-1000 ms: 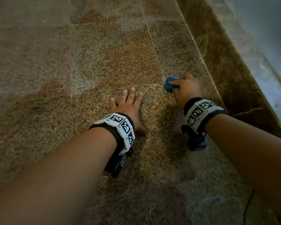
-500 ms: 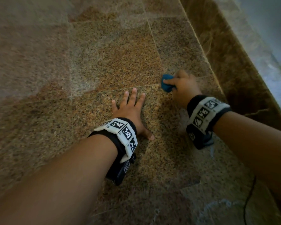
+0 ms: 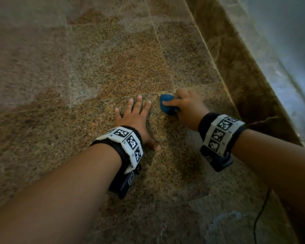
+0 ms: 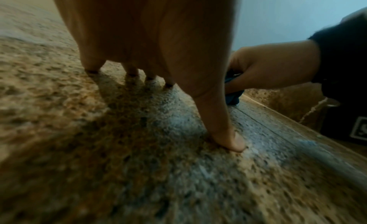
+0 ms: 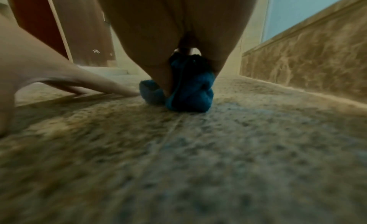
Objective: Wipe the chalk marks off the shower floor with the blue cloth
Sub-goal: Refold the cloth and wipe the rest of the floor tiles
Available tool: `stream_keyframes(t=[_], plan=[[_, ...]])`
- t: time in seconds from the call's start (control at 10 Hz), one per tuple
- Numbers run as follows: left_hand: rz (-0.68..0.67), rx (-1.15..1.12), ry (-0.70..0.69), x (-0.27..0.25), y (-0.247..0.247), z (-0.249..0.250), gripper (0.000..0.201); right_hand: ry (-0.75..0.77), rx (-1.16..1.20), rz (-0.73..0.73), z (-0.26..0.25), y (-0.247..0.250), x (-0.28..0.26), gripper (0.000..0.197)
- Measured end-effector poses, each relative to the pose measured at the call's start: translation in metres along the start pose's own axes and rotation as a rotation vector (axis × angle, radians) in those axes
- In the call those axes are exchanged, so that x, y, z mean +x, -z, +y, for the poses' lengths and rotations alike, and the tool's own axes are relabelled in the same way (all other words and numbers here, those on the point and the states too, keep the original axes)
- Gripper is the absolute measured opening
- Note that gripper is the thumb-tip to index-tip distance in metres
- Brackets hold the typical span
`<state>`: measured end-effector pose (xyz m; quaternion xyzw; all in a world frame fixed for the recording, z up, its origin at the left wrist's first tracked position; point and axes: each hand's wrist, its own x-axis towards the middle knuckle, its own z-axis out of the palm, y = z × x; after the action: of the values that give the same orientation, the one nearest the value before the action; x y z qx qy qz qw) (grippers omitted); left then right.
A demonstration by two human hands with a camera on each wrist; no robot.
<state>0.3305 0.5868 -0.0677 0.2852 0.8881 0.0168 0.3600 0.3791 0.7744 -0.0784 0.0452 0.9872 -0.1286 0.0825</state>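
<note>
We press the bunched blue cloth (image 3: 167, 103) to the granite shower floor (image 3: 113, 64) in our right hand (image 3: 188, 107), its grip curled round it. Our left hand (image 3: 136, 118) lies spread flat alongside. Chalk marks (image 3: 222, 221) nearer us remain, so wiping seems unfinished.

A shower floor (image 3: 113, 55) of speckled brown granite tiles is seen, matt and grainy, with pale chalky smears. Beside it, a glossier veined marble curb (image 3: 239, 71) is shown. On the floor, a fuzzy terry blue cloth (image 5: 190, 92) is bunched.
</note>
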Motion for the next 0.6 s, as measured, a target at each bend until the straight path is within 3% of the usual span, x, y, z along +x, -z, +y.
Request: stream_keyframes(t=[0.1,0.2,0.3,0.4,0.5,0.6], plan=[[-0.003,-0.002,-0.006,-0.001,0.000,-0.001,0.144,-0.057,0.093,0.008,0.019,0.015,0.004,0.027],[-0.009,0.000,-0.005,0.000,0.000,-0.001,0.144,-0.291,-0.025,0.105,0.052,0.030,0.013,0.041],[-0.014,0.003,0.000,0.000,0.000,-0.001,0.144,-0.373,0.046,0.068,0.053,0.029,0.016,0.042],[-0.020,0.006,0.001,0.001,0.001,-0.002,0.145,-0.115,0.120,0.041,0.024,0.010,0.001,0.036],[-0.019,0.008,0.002,0.000,0.001,-0.002,0.145,-0.099,0.131,0.089,0.031,0.012,0.001,0.033],[-0.008,0.004,0.001,0.000,0.001,-0.001,0.144,-0.351,0.192,0.144,0.052,0.021,0.012,0.039]])
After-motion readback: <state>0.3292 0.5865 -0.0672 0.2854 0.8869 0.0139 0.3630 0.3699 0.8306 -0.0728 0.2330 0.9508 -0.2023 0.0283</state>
